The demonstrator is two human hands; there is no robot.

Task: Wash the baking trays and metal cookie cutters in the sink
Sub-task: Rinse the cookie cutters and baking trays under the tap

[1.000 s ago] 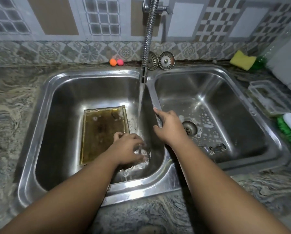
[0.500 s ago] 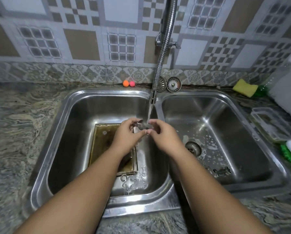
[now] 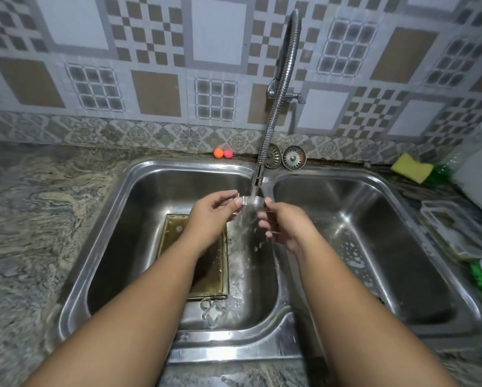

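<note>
Both hands grasp a shiny thin-walled metal cookie cutter (image 3: 249, 201). The left hand (image 3: 214, 216) pinches its left end between thumb and fingertips, and the right hand (image 3: 287, 227) holds its right end with curled fingers. The cutter's long axis runs left to right, roughly level, directly under the nozzle of the flexible steel faucet (image 3: 278, 93). Water blurs its outline, so I cannot tell its shape. Both forearms reach forward over the left basin of the stainless double sink (image 3: 178, 166), palms turned inward. Below them a grimy brown rectangular baking tray (image 3: 195, 261) lies flat on the basin floor. Just beside its near edge is a second, scalloped metal cutter (image 3: 213, 310).
</note>
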